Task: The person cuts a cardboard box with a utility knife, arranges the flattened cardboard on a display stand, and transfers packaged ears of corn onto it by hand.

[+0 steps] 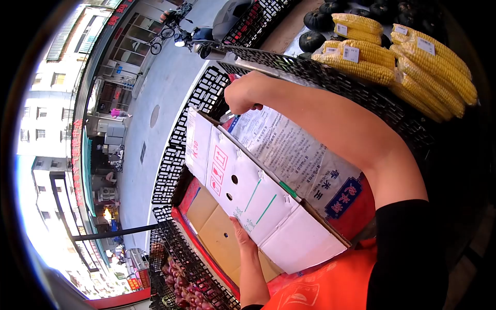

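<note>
A folded white cardboard box (268, 217) with red print, green lines and two round holes lies slantwise across the bin. My left hand (241, 233) grips its near edge, the thumb lying on the white face and the other fingers mostly hidden. Beyond the box's far end, my right hand (244, 94) is curled closed near the black crate rim. What its fingers hold, if anything, is hidden; a small dark spot shows beneath them. Beside the box lies a printed rice sack (289, 139), partly under my right forearm. Brown cardboard (217, 222) shows on the other side.
Black plastic crates (170, 170) wall the bin. Wrapped corn packs (367, 54) and dark green squashes (316, 20) sit at upper right. Purplish-red onions (183, 287) fill a crate at the bottom. A street (155, 98) with parked scooters and a person in pink lies beyond.
</note>
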`<state>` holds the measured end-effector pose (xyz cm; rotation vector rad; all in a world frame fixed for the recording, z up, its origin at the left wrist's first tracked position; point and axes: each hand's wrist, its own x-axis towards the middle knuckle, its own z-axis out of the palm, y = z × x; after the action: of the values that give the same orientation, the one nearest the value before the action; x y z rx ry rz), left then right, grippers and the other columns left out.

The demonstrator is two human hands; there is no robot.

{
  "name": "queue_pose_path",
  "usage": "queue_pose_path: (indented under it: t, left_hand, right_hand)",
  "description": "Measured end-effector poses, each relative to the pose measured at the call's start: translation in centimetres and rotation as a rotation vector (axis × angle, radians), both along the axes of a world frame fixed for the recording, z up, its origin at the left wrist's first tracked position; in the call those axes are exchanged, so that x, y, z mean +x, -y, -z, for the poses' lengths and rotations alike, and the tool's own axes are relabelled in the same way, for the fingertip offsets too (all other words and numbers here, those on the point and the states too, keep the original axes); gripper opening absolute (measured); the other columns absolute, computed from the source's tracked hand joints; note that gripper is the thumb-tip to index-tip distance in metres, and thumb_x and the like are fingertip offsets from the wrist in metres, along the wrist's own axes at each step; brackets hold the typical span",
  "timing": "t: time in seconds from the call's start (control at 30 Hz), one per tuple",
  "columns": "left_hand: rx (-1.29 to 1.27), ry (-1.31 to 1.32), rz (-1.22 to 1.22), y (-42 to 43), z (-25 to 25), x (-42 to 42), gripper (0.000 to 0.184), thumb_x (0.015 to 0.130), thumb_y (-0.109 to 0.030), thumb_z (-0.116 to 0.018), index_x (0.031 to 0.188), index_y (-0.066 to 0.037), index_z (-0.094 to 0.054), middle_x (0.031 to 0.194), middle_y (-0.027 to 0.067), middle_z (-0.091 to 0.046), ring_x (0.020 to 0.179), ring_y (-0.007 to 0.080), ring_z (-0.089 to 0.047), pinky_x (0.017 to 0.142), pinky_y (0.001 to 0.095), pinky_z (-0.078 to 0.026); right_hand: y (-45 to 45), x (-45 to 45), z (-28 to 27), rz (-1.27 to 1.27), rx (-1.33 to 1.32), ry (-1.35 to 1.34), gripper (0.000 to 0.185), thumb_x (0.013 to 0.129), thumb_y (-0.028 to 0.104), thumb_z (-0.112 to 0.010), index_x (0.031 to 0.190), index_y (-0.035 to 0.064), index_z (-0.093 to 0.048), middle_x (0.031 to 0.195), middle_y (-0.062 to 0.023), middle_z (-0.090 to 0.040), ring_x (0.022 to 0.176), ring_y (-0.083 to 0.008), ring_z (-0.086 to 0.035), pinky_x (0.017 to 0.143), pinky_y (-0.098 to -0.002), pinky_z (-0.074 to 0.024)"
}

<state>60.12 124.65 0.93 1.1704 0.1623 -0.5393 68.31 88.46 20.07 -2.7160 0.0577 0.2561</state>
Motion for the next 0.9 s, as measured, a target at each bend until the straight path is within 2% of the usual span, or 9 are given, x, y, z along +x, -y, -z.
queue_pose_path:
  t: [0.23,0.33,0.5,0.9]
  left_hand:
    - [-0.008,-0.051,-0.014,-0.2,0.3,-0.1,0.073,0.087,-0.059,-0.044,0.139,-0.008,-0.032,0.135,0.0098,-0.046,0.12,0.0264,-0.048,0.1,0.0406,-0.041]
    - [-0.024,-0.061,-0.008,0.0,0.3,-0.1,0.073,0.087,-0.057,-0.047,0.14,-0.009,-0.031,0.138,0.0085,-0.042,0.123,0.0271,-0.044,0.103,0.0419,-0.037]
    - [-0.006,-0.032,-0.036,0.4,0.2,-0.3,0.072,0.087,-0.058,-0.046,0.137,-0.007,-0.034,0.133,0.0104,-0.047,0.118,0.0269,-0.049,0.098,0.042,-0.042]
    - [-0.019,-0.06,-0.002,-0.2,1.0,0.0,0.076,0.086,-0.059,-0.048,0.139,-0.008,-0.032,0.137,0.0098,-0.043,0.122,0.0277,-0.045,0.102,0.0414,-0.038]
  right_hand:
    - [0.0,0.9,0.6,0.009,0.053,-0.061,0.02,0.076,0.009,-0.045,0.075,0.0041,-0.065,0.067,-0.0081,-0.065,0.053,-0.0176,-0.063,0.053,-0.0316,-0.0494]
    - [0.0,0.1,0.2,0.011,0.022,-0.06,0.021,0.079,0.013,-0.047,0.078,0.0053,-0.067,0.068,-0.0072,-0.066,0.055,-0.0172,-0.064,0.055,-0.0315,-0.05]
    - [0.1,1.2,1.4,0.076,0.039,-0.095,0.022,0.081,0.016,-0.049,0.082,0.0055,-0.068,0.069,-0.0067,-0.066,0.056,-0.0169,-0.064,0.057,-0.0316,-0.0504]
    - [0.2,1.9,2.3,0.041,0.028,-0.135,0.022,0.077,0.012,-0.047,0.079,0.0055,-0.067,0.069,-0.0067,-0.065,0.055,-0.0165,-0.063,0.056,-0.0323,-0.05]
